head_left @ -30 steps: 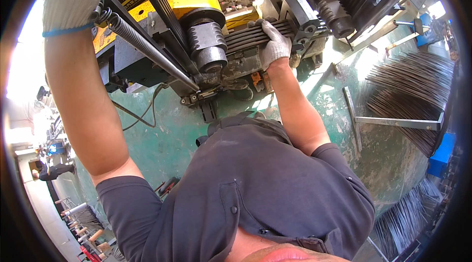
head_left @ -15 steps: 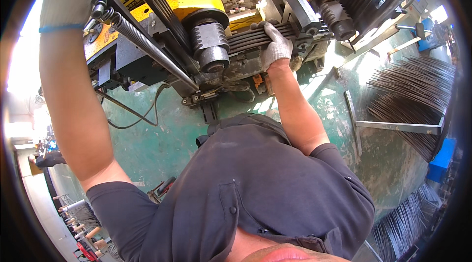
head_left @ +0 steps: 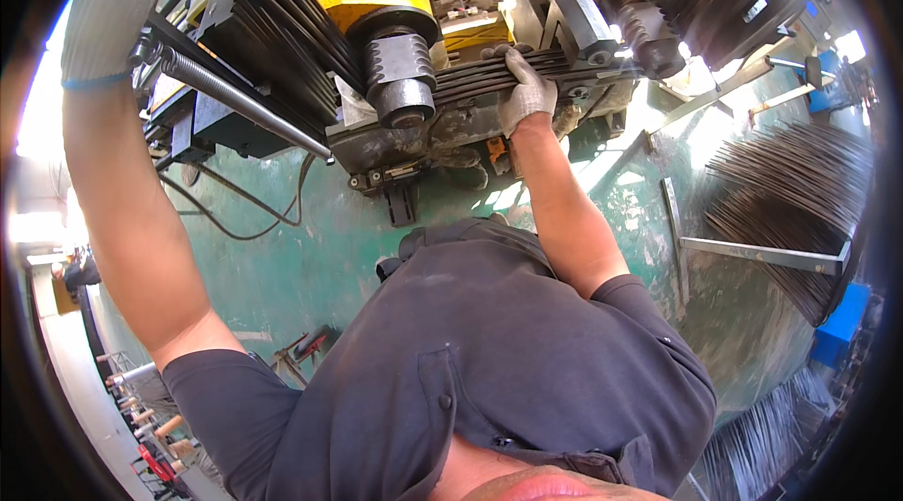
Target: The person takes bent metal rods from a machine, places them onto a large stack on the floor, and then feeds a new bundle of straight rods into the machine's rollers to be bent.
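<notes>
In the head view, the gloved right hand [head_left: 529, 100] had its fingers clamped around dark metal rods [head_left: 470, 79] at upper centre, beside a notched steel cylinder [head_left: 403, 68]. The left hand [head_left: 115, 16] was at upper left, its fingers impossible to tell. An even grip clear of the cylinder seemed best.

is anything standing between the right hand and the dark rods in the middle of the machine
Nothing visible does: the gloved right hand grips the dark rods directly. The toothed metal roller stands to the hand's left, not between them.
</notes>
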Tool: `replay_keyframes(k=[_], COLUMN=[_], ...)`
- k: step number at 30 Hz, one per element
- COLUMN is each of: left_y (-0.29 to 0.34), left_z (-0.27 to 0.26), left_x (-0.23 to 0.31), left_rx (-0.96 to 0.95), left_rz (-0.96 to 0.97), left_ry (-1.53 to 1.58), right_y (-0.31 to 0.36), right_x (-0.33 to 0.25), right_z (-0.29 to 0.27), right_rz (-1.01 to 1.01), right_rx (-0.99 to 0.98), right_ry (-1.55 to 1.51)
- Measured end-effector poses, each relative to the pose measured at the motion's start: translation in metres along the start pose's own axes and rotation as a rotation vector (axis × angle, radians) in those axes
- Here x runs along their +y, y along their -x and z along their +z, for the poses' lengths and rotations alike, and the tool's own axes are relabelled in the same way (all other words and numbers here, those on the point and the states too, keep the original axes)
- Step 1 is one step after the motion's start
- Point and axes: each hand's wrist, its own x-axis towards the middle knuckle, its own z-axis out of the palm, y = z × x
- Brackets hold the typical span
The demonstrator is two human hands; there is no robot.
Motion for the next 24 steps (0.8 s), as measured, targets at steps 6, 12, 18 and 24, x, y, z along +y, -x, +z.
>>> replay_keyframes(k=[6,12,18,24], left_y=[-0.017,-0.019,-0.03,-0.025], left_z=[-0.004,0.045,-0.019,0.015], left_x=[-0.01,0.033,-0.036,-0.034], left_rx=[-0.151,0.316,-0.097,-0.21], left_rz=[-0.023,-0.421,-0.196,-0.04], left_ry=[0.066,-0.15,-0.136,0.011], right_y=[0.0,-0.006,-0.003,-0.017], right_x=[-0.009,-0.011,-0.015,-0.016], right_z=[-0.003,-0.014,-0.015,-0.031], right_rz=[-0.057,0.021,0.099,0.037], right_rx=[0.047,0.006,0.003,0.119], right_ry=[-0.006,-0.039,-0.024,0.056])
